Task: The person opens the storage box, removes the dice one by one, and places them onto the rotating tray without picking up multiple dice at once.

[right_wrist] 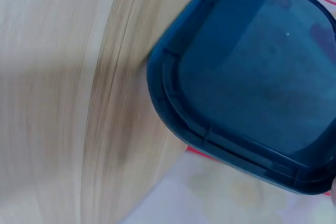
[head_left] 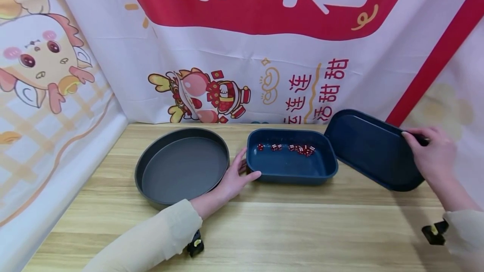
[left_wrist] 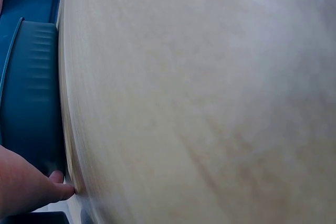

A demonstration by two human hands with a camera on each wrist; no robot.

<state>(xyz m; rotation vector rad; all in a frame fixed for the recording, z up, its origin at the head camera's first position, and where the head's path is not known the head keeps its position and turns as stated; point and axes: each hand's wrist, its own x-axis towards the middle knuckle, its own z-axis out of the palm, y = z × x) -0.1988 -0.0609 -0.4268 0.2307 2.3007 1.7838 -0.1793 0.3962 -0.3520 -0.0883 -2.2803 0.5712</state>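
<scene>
left hand [head_left: 236, 178]: fingers relaxed, thumb resting against the box's [head_left: 291, 167] left wall | right hand [head_left: 431, 154]: grasping the lid's [head_left: 372, 152] far edge, lid tilted up just right of the box | dice [head_left: 291, 148] along the box's back wall | pan [head_left: 181, 167] just left of the box | open bench [head_left: 302, 230] in front of the box

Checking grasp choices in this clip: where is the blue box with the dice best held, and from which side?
Probably by its rim at a short end. The blue box sits flat and open-topped, dice along its far wall. The left hand already touches its left end; the right end is crowded by the tilted lid in the right hand.
</scene>
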